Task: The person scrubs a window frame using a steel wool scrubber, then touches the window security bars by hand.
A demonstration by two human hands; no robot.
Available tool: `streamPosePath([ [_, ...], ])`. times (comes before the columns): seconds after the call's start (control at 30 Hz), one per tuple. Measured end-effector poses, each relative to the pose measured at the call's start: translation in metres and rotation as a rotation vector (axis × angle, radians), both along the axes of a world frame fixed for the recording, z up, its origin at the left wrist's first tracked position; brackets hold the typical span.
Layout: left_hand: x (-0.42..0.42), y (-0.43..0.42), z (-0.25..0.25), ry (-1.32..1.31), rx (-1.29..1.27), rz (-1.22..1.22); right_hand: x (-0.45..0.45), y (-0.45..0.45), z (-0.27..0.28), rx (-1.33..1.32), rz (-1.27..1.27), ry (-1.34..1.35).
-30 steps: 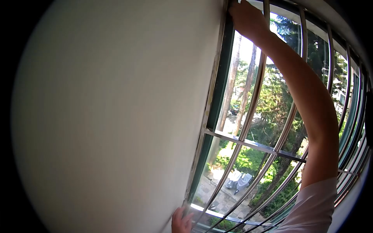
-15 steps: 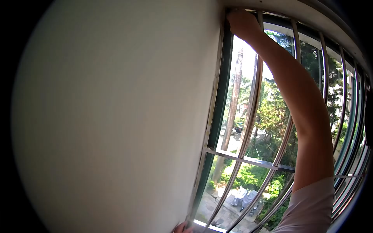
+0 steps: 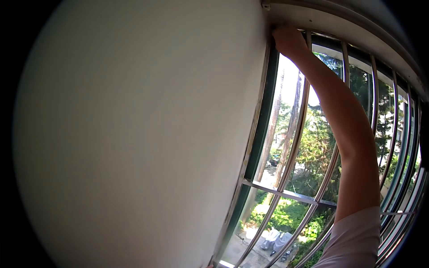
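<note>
My right hand is raised to the upper left corner of the window frame, where the frame meets the wall and the lintel. Its fingers are curled in against the dark corner, and whatever they grip is hidden in shadow. My right forearm crosses in front of the metal window bars. Of my left hand only a sliver shows at the bottom edge, beside the lower end of the frame; its fingers are out of sight.
A plain pale wall fills the left side. A horizontal crossbar joins the upright bars. The lintel runs along the top. Trees and grey covered objects are outside.
The view has tilted up, so the window sits lower and more of the lintel shows. My right hand stays at the same corner. My left hand has mostly slipped out of view.
</note>
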State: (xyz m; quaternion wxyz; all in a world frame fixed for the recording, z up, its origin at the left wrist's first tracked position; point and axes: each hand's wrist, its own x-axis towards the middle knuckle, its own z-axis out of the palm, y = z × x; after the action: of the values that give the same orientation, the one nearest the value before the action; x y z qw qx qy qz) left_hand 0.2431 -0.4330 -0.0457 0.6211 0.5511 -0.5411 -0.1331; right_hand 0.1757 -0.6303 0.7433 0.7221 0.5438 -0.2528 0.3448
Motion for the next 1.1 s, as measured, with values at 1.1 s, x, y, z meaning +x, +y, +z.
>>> streamPosePath([
  [1.1,-0.005,0.075,0.042,-0.186,0.12,0.02,-0.04,0.013,-0.299,0.451,0.062,0.616],
])
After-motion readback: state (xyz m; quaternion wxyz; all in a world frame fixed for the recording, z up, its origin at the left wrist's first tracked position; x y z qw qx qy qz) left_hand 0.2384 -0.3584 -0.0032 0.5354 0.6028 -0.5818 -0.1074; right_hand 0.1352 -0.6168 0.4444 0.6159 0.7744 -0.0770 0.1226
